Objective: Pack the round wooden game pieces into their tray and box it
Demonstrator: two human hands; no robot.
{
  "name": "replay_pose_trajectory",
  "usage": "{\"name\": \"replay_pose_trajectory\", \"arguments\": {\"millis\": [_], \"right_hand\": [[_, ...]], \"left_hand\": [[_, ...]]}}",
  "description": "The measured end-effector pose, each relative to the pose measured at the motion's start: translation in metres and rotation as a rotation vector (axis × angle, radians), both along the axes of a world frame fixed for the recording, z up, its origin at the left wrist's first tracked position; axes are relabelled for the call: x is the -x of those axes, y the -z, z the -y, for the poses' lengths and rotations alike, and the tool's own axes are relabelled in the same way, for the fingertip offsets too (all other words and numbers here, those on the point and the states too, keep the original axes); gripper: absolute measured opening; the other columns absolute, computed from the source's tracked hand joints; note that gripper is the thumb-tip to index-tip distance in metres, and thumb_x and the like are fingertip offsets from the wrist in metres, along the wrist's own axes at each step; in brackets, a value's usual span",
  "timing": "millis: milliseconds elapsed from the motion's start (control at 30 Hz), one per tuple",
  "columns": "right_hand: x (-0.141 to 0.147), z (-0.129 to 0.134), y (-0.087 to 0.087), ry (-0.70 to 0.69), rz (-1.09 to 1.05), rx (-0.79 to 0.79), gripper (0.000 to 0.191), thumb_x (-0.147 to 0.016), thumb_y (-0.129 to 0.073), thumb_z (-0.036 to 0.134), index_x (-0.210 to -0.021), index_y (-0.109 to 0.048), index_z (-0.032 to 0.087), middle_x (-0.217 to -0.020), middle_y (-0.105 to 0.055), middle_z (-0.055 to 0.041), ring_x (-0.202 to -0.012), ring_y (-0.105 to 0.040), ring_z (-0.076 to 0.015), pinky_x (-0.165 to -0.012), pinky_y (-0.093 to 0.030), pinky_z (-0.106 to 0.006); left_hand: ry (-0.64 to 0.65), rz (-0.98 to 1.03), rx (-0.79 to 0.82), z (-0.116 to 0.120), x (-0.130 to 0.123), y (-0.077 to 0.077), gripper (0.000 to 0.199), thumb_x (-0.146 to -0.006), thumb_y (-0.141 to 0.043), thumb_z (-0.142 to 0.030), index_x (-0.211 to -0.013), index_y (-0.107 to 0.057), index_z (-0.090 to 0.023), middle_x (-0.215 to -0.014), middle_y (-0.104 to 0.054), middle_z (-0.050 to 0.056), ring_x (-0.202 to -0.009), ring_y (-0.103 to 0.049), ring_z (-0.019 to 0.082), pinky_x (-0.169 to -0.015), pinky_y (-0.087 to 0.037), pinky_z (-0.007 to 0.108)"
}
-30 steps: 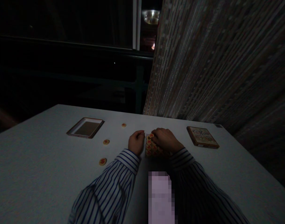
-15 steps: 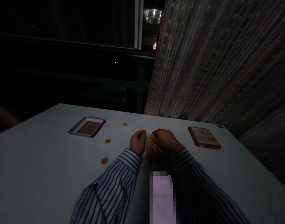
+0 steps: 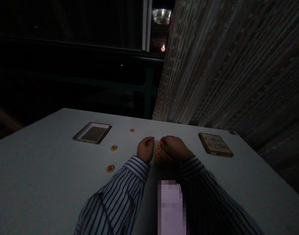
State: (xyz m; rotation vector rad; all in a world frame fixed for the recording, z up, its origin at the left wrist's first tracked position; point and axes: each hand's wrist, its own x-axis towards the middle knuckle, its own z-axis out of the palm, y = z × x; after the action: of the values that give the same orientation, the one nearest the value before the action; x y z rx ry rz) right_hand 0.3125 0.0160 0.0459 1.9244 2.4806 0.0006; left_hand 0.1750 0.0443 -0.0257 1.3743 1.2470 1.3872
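Observation:
Several round wooden pieces with red characters (image 3: 158,154) sit packed in rows in front of me. At their left edge is my left hand (image 3: 145,149), its fingers curled closed at the rim; what they pinch is too small to tell. Over the upper part of the rows lies my right hand (image 3: 177,148), fingers pressed together on or around a piece near the top corner. It hides the pieces to the right. Three loose pieces lie left of my hands: one far (image 3: 132,130), one in the middle (image 3: 113,148) and one near (image 3: 110,168).
An open shallow box half (image 3: 98,142) rests at the left of the white table (image 3: 54,169). A flat box with a printed cover (image 3: 216,144) lies at the right. Behind the table hangs a string curtain (image 3: 200,65).
The whole view has shifted very slightly. Both hands stay at the rows of pieces, with barely any movement of the fingers.

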Motion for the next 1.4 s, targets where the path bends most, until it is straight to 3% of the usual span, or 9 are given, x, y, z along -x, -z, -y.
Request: {"name": "replay_pose_trajectory", "arguments": {"millis": [667,1400], "right_hand": [[0.0020,-0.0005,0.0024,-0.010,-0.047,-0.003,0.032,-0.088,-0.036,0.034,-0.096,-0.064,0.020,-0.093,-0.067,-0.0085,-0.087,-0.059,-0.0200,-0.069,-0.037,-0.028],[0.0010,-0.0001,0.0033,-0.041,-0.094,-0.007,0.029,-0.087,-0.038,0.030,-0.096,-0.064,0.019,-0.094,-0.067,-0.0078,-0.088,-0.059,-0.0187,-0.071,-0.036,-0.026]], "left_hand": [[0.020,0.004,0.011,-0.0021,-0.0008,0.0044,0.021,-0.072,-0.055,-0.028,-0.083,-0.067,-0.016,-0.081,-0.068,0.006,-0.077,-0.062,0.017,-0.075,-0.047,0.031],[0.024,-0.056,0.008,0.0015,-0.0005,-0.0023,0.019,-0.074,-0.053,-0.024,-0.084,-0.066,-0.015,-0.083,-0.069,0.005,-0.078,-0.063,0.015,-0.076,-0.048,0.028]]}}
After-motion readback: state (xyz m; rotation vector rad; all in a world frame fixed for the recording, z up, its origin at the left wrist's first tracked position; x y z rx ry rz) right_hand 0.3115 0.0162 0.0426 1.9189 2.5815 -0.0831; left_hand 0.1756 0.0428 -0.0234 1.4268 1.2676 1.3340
